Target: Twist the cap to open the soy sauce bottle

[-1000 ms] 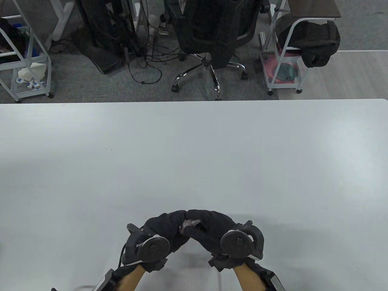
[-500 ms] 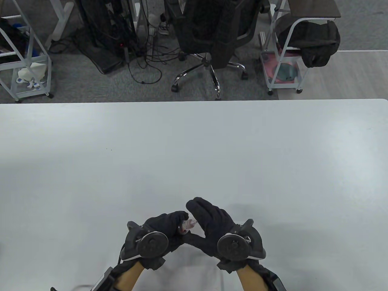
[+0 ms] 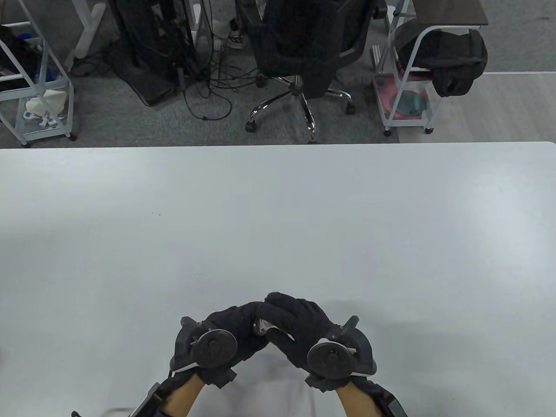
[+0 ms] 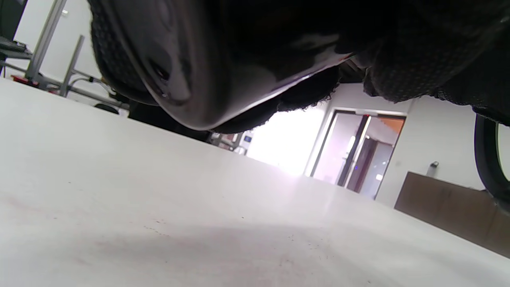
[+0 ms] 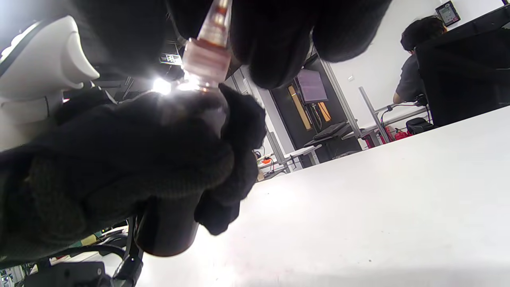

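Near the desk's [image 3: 278, 208] near edge, your left hand [image 3: 232, 323] holds the bottle [image 5: 171, 223] off the surface; your right hand [image 3: 295, 321] closes its grip on the cap [image 5: 207, 56]. You're mid-twist: turn again.

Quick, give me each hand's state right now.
Left hand: wrapped around the soy sauce bottle, holding it.
Right hand: fingers closed over the cap.

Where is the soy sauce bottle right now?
The soy sauce bottle is near the table's front edge, held off the surface in the left hand, its cap under the right hand's fingers.
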Tool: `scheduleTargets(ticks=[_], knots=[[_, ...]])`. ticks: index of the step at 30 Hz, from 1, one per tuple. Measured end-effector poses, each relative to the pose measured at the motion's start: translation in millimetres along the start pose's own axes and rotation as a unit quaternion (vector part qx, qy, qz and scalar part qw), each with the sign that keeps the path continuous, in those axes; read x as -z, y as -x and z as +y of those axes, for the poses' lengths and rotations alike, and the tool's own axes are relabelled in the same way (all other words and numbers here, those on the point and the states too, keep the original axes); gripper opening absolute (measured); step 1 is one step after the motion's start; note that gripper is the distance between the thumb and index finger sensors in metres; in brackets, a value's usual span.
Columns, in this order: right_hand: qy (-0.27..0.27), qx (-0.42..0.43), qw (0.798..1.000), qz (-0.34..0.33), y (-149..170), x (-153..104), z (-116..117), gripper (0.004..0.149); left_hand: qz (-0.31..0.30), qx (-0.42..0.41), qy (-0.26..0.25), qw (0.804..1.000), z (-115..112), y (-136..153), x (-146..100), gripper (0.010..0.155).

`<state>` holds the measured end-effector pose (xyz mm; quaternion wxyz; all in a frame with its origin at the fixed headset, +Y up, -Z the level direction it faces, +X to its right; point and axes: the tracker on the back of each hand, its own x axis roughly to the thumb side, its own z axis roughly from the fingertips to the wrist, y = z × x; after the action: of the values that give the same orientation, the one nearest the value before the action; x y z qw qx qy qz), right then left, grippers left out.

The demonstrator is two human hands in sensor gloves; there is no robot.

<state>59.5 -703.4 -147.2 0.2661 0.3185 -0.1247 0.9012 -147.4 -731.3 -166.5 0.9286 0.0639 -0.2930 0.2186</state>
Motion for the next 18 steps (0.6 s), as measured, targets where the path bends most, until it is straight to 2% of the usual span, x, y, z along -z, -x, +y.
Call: scheduleTargets(ticks=[4, 6, 8, 11, 15, 18], knots=[[0.054, -0.060, 0.996, 0.036, -1.6, -0.9, 2.1, 0.073, -0.008, 0.009, 0.005, 1.000, -2.2, -4.2, -0.1, 0.065], [0.055, -0.087, 0.994, 0.039, -1.9, 0.3, 3.3, 0.061, -0.011, 0.004, 0.005, 1.000, -2.9, -6.5, -0.2, 0.065], [0.055, -0.061, 0.996, 0.035, -3.9, 1.2, 2.5, 0.051, -0.013, 0.012, 0.005, 1.000, -3.4, -6.8, -0.5, 0.066], [0.028, -0.049, 0.998, 0.003, -6.8, 2.0, -0.4, 0.047, -0.008, 0.000, 0.001, 1.000, -1.2, -4.4, -1.2, 0.066], [-0.009, -0.008, 1.000, -0.006, -6.7, 3.1, 0.2, 0.058, -0.008, -0.001, 0.006, 1.000, -1.5, 0.6, -1.0, 0.067], [-0.001, -0.017, 1.000, 0.006, -3.6, 1.6, 4.4, 0.073, -0.007, -0.007, 0.005, 1.000, -1.9, 0.7, -0.8, 0.067]])
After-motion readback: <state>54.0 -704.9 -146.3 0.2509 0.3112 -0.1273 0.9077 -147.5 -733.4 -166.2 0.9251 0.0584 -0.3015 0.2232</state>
